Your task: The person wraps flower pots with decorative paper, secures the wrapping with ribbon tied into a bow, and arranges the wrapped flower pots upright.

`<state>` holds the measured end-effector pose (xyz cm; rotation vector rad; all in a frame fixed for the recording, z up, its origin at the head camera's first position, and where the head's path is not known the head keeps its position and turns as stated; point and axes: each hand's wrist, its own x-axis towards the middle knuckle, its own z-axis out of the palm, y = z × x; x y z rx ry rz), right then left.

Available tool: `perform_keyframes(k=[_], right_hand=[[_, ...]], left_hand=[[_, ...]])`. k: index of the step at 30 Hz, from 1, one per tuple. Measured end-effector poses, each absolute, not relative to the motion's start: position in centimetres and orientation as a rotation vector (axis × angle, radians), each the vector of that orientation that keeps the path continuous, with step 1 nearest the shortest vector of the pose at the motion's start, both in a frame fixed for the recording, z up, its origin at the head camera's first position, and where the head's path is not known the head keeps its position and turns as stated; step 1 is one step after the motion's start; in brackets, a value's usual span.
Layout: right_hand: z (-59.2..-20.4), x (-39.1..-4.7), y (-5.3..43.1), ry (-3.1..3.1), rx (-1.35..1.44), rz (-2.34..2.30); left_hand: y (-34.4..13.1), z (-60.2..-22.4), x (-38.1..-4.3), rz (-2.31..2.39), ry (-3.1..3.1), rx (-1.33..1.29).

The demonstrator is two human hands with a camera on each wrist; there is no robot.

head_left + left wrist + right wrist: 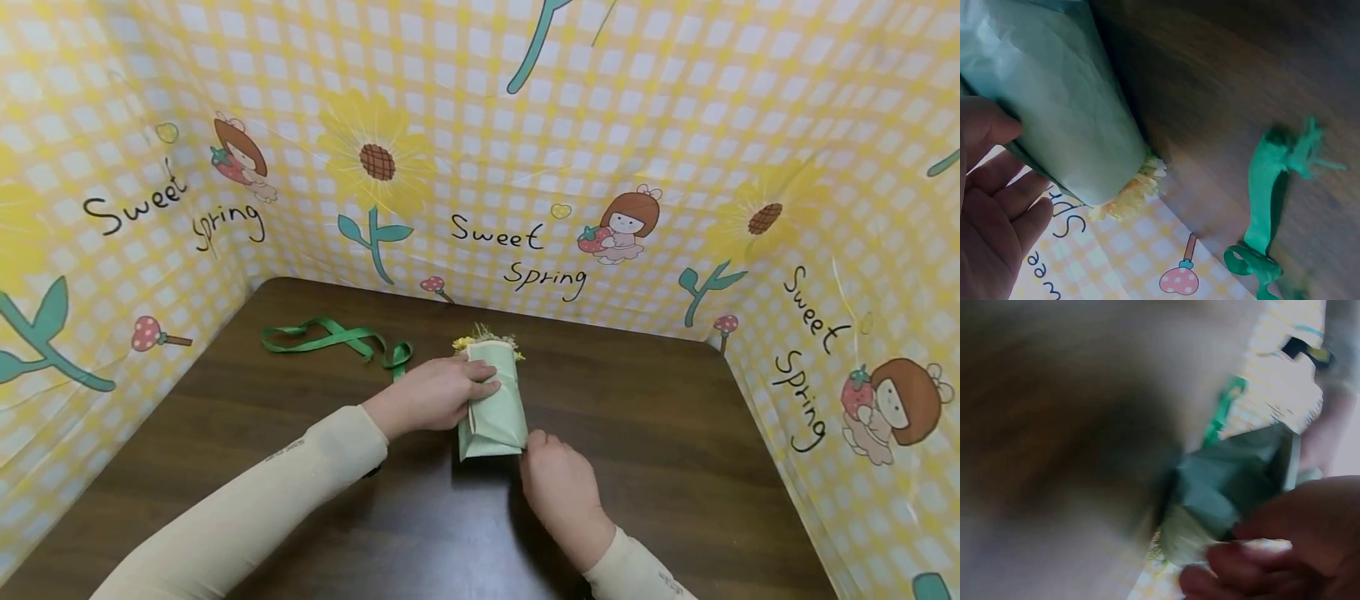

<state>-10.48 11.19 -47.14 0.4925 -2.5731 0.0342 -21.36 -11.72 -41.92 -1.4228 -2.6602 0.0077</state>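
Note:
A small bouquet of yellow flowers (463,342) is rolled in pale green wrapping paper (501,408), its blooms showing at the far end. My left hand (435,392) holds the roll from its left side, fingers lying over the front. In the left wrist view the thumb (991,122) presses the paper near its long edge. At the near end, my right hand (562,492) pinches the lower right corner of the wrapping. The right wrist view shows the folded bottom of the paper (1229,475) facing the camera, with curled fingers beside it.
A loose green ribbon (330,337) lies in curves on the dark wooden table (337,525), left of the bouquet and partly behind the left hand. Yellow checked cloth walls (480,150) with printed flowers and figures stand around the table's back and sides.

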Motion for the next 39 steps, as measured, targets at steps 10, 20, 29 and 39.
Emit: perform_keyframes(k=[10,20,29,39], right_hand=[[-46.9,-12.0,12.1,-2.913,0.454,0.390],[-45.7,-11.2,10.4,-2.533,0.610,-0.058],[-43.4,-12.0,10.8,-2.296,1.245,-0.385],[-43.5,-12.2,9.3,-2.077,1.407,-0.524]], left_hand=[[-11.0,-41.3,-21.2,0.099,-2.734,-1.398],[-10.2,-40.6,-21.1,0.233,-2.680,-1.435],[-10.3,-40.5,-20.7,0.221,-2.767,-1.380],[-10.2,-40.1,-20.6,0.256,-2.762,-1.403]])
